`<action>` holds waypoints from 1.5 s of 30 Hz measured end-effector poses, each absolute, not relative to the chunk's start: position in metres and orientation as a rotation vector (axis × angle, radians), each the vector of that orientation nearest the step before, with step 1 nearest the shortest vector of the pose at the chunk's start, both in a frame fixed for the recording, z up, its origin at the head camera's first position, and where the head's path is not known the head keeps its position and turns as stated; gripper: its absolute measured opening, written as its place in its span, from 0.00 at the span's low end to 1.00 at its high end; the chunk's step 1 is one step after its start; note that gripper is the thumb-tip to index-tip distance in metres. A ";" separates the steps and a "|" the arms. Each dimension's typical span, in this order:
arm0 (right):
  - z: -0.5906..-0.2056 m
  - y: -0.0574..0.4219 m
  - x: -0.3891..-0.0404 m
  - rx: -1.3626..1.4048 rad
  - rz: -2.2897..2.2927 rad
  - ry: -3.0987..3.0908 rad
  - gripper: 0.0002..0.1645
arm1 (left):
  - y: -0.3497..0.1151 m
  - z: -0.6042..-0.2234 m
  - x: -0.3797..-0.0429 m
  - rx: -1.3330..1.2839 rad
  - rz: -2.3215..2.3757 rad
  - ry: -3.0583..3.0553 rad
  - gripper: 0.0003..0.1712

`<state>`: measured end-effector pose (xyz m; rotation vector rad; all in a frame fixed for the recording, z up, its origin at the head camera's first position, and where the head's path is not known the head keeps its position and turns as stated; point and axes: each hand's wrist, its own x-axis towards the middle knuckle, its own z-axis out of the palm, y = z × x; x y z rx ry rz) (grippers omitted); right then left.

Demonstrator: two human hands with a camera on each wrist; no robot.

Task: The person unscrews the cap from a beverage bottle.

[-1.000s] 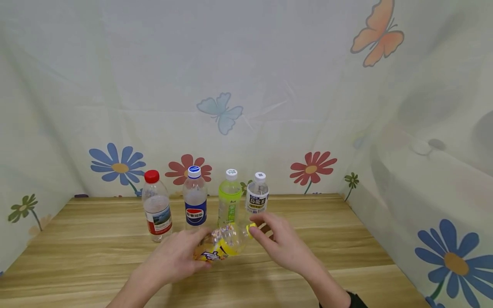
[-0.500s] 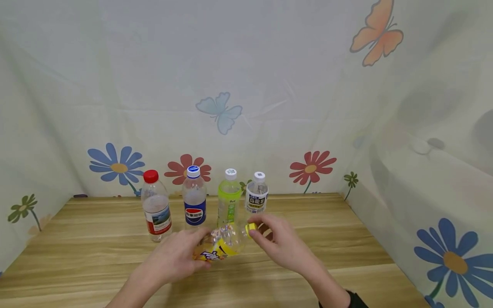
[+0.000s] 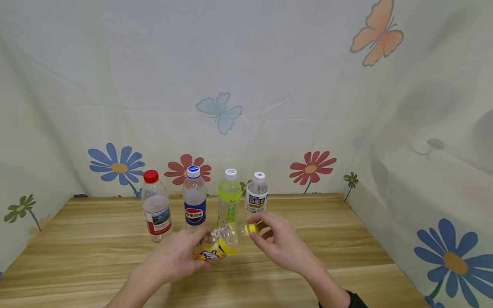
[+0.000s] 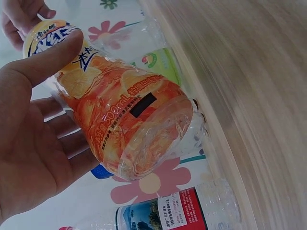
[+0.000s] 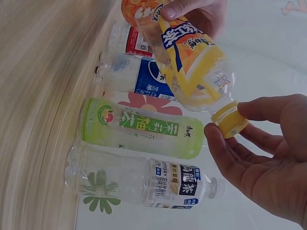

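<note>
In the head view, the left hand point(image 3: 179, 256) gripped a tilted orange-labelled bottle point(image 3: 220, 249) over the counter point(image 3: 77, 265), before an upright green bottle point(image 3: 229, 199); the right hand point(image 3: 283, 246) pinched the tilted bottle's yellow cap point(image 3: 251, 229). In the left wrist view, the left thumb point(image 4: 60, 57) lay across the label point(image 4: 115, 96). In the right wrist view, the right grip closed thumb and forefinger around the cap, at the bottle's neck.
</note>
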<state>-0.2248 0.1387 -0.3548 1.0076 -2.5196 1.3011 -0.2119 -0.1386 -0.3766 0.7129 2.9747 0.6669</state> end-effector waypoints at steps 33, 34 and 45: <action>-0.357 0.139 -0.230 0.897 1.243 -2.638 0.15 | -0.141 -0.374 -0.215 0.567 0.728 3.090 0.35; -0.358 0.139 -0.230 0.912 1.226 -2.647 0.14 | -0.141 -0.374 -0.215 0.554 0.728 3.104 0.35; -0.372 0.132 -0.234 1.032 1.071 -2.751 0.11 | -0.138 -0.373 -0.214 0.469 0.872 3.123 0.43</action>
